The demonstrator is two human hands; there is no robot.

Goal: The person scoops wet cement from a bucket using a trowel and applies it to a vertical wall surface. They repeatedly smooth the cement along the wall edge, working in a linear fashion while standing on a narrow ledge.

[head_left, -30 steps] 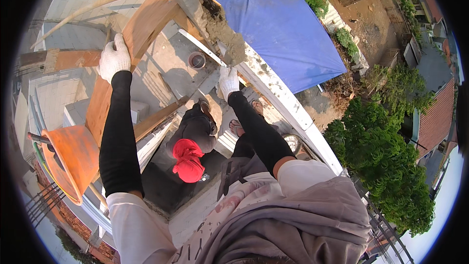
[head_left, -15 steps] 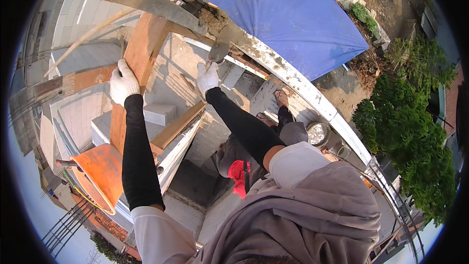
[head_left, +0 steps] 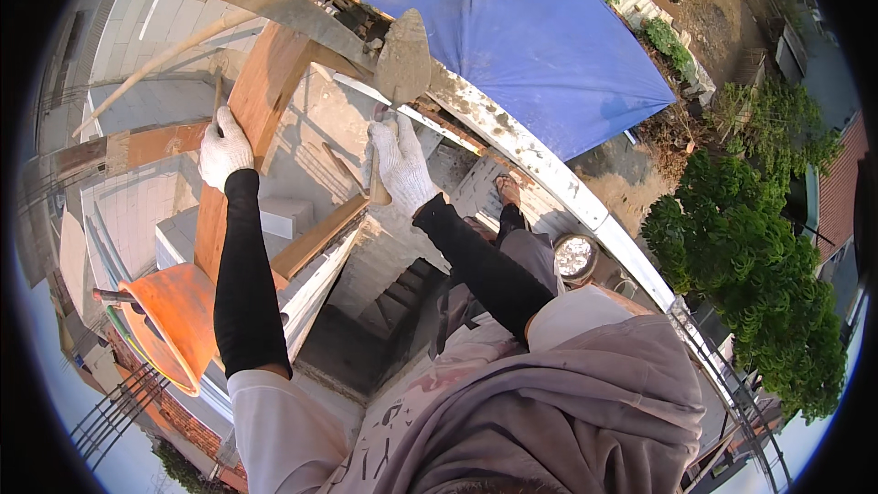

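Note:
My right hand [head_left: 402,165], in a white knitted glove, is closed around the handle of a trowel [head_left: 403,59]. The trowel's broad, mortar-stained blade points up and away, beside the top of the wall [head_left: 466,105]. On the left, my gloved left hand [head_left: 225,148] grips the edge of a long reddish-brown wooden plank [head_left: 265,91], its thumb over the near face. Past the trowel, a grey board [head_left: 293,11] with a rough, broken end lies across the plank's far end.
An orange bucket [head_left: 169,325] hangs or stands at the lower left. A blue tarp [head_left: 521,46] spreads beyond the wall. A round pail [head_left: 575,258] is at the right, near a bare foot [head_left: 508,189]. A dark opening [head_left: 366,348] drops below my arms.
The trowel has come up off the mortar and its blade now shows flat. My right hand has shifted slightly right and nearer. The red cloth below is out of sight.

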